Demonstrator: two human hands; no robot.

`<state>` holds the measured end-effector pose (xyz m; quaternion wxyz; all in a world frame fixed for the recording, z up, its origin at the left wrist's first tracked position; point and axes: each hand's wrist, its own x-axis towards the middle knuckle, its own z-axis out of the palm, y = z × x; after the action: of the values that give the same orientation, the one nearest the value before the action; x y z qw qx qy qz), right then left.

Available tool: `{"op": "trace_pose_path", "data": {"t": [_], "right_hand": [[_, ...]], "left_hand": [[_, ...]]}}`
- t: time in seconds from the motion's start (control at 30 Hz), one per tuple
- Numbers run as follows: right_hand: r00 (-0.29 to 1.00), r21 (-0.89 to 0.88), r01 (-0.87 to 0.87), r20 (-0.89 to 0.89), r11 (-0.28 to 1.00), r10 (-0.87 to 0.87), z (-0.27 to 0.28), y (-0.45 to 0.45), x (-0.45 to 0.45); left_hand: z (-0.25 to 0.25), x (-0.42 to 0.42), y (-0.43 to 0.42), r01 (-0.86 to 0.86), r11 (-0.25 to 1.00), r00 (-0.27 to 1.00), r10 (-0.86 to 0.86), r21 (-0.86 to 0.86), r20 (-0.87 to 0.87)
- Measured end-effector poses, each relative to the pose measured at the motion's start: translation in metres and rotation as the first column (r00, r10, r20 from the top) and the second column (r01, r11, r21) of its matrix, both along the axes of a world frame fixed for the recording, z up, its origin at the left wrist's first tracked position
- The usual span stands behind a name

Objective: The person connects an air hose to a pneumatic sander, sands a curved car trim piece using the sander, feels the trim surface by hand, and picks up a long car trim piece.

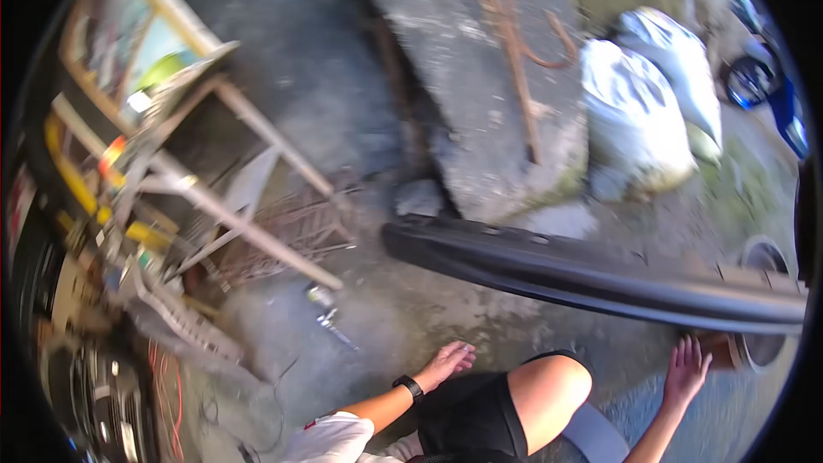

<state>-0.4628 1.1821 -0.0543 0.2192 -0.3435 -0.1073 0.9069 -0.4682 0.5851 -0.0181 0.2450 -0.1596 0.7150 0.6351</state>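
Observation:
A long black plastic bumper-like panel (pixel 549 261) stretches across the right half of the view, raised in front of my knee. My left hand (pixel 444 366), with a dark watch on the wrist, is near my thigh, apart from the panel. Its fingers are bent together, and a small pale spot shows at the fingertips, too small to name. Just below the panel's right part is my right hand (pixel 686 370), fingers spread and pointing up, holding nothing visible. Whether its fingertips touch the panel cannot be told. Beside that hand stands a brownish round container (pixel 724 351).
A power tool with a long bit (pixel 324 309) lies on the concrete floor left of centre. Wooden frames (pixel 240 214) and a wire rack (pixel 291 227) stand at left. White sacks (pixel 639 120) and a concrete slab (pixel 514 180) with rusty rods are behind. Red cables (pixel 176 394) trail lower left.

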Motion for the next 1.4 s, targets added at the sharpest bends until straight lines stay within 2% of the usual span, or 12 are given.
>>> {"op": "trace_pose_path", "data": {"t": [0.17, 0.2, 0.3, 0.33, 0.47, 0.57, 0.63, 0.67, 0.8, 0.97, 1.17, 1.4], "right_hand": [[0.958, -0.044, -0.118, -0.269, 0.992, 0.102, -0.039, 0.003, -0.041], [0.745, 0.187, -0.252, -0.589, 0.950, 0.314, -0.062, 0.012, -0.041], [0.677, 0.097, -0.210, -0.703, 0.973, 0.216, -0.058, 0.021, -0.046], [0.879, -0.137, -0.052, -0.476, 0.989, -0.020, -0.018, 0.008, -0.044], [0.918, -0.193, 0.123, -0.351, 0.974, -0.185, 0.064, -0.012, -0.036], [0.912, -0.201, 0.105, -0.372, 0.974, -0.175, 0.089, -0.010, -0.030], [0.721, -0.049, -0.084, -0.692, 0.995, 0.027, 0.040, 0.013, -0.032], [0.896, -0.162, 0.040, -0.431, 0.986, -0.107, 0.088, -0.006, -0.030], [0.908, -0.087, 0.057, -0.409, 0.995, -0.088, 0.098, -0.017, -0.031], [0.907, -0.064, 0.084, -0.409, 0.994, -0.103, 0.097, -0.016, -0.037], [0.889, -0.033, 0.134, -0.439, 0.990, -0.135, 0.096, -0.016, -0.047], [0.865, -0.083, 0.172, -0.465, 0.982, -0.191, 0.106, -0.018, -0.043]], "left_hand": [[0.062, -0.019, -0.063, -0.231, 0.961, 0.948, 0.189, -0.150, -0.255], [0.077, -0.021, -0.075, -0.292, 0.943, 0.924, 0.236, -0.158, -0.302], [0.092, -0.029, -0.109, -0.489, 0.853, 0.840, 0.404, -0.182, -0.362], [0.091, -0.034, -0.122, -0.545, 0.824, 0.811, 0.472, -0.156, -0.345], [0.091, -0.074, -0.153, -0.670, 0.741, 0.690, 0.602, -0.042, -0.402], [0.089, -0.129, -0.192, -0.617, 0.787, 0.707, 0.548, -0.011, -0.448], [0.095, -0.171, -0.205, -0.581, 0.814, 0.732, 0.511, -0.020, -0.451], [0.098, -0.190, -0.213, -0.526, 0.850, 0.766, 0.464, -0.018, -0.445], [0.113, -0.243, -0.203, -0.577, 0.816, 0.775, 0.557, 0.024, -0.299], [0.115, -0.259, -0.187, -0.103, 0.884, 0.982, 0.163, 0.456, -0.094], [0.112, -0.254, -0.178, -0.298, 0.868, 0.879, 0.412, 0.397, -0.241], [0.106, -0.229, -0.181, -0.247, 0.809, 0.903, 0.392, 0.534, -0.176]]}}
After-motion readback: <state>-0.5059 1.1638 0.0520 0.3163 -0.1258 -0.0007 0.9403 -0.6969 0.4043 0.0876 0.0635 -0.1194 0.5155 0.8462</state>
